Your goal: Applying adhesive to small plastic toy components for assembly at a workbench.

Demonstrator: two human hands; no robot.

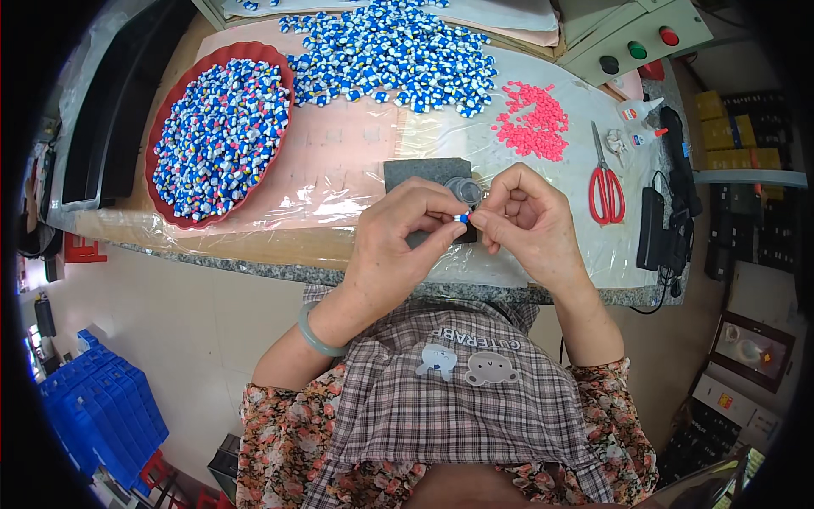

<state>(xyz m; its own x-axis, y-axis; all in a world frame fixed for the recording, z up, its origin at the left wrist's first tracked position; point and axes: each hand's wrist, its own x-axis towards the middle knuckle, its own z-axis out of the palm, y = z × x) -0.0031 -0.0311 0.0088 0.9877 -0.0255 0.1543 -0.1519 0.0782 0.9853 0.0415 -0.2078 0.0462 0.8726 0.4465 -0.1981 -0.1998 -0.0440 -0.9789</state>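
My left hand (405, 225) pinches a tiny blue-and-white piece (461, 218) between thumb and forefinger. My right hand (530, 216) comes up against the piece from the right, its thumb and forefinger pressed together; whether it holds anything of its own is too small to make out. Just beyond the fingertips stands a small clear round container (463, 192), partly hidden by my hands. Under it lies a dark grey mat (415, 170). Beyond the mat, many similar blue-and-white pieces (398, 64) are heaped, with a spread of small pink pieces (534, 123) to their right.
A red scalloped basin (158, 182) full of blue-and-white pieces stands on the left. Red-handled scissors (605, 191), small glue bottles (638, 110) and a black power strip (651, 227) lie at the right. A control box with buttons (636, 47) stands at the back right.
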